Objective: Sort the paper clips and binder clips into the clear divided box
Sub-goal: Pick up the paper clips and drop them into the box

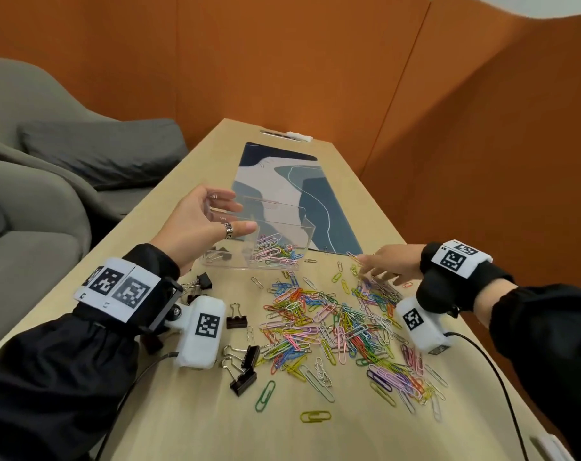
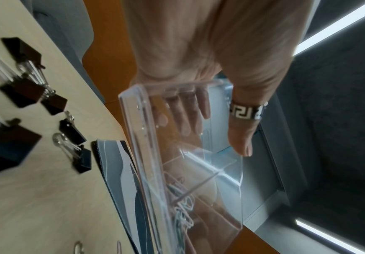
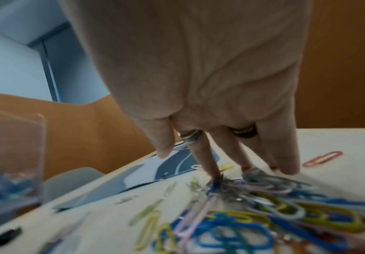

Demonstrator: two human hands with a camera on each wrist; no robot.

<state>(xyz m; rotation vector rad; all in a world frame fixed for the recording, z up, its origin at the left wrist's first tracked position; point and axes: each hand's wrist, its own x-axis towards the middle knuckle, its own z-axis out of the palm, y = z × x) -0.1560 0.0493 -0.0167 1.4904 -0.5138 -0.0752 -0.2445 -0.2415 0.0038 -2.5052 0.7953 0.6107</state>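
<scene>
My left hand (image 1: 235, 214) holds the clear divided box (image 1: 302, 234) by its left end, thumb on the near wall and fingers (image 2: 186, 118) behind the far wall. The box (image 2: 142, 137) is tilted, its near edge on the table. Its right compartment holds coloured paper clips (image 1: 275, 254); a few black binder clips (image 1: 220, 252) lie in the left one. My right hand (image 1: 375, 271) reaches down with straight fingers (image 3: 210, 163) touching the far right edge of the big paper clip pile (image 1: 332, 327). Black binder clips (image 1: 242, 361) lie loose near my left wrist.
A blue and grey desk mat (image 1: 299, 188) lies behind the box. The narrow wooden table (image 1: 182, 410) has a grey sofa (image 1: 49, 161) on its left and orange partition walls behind and to the right. Wrist camera cables trail over the near table.
</scene>
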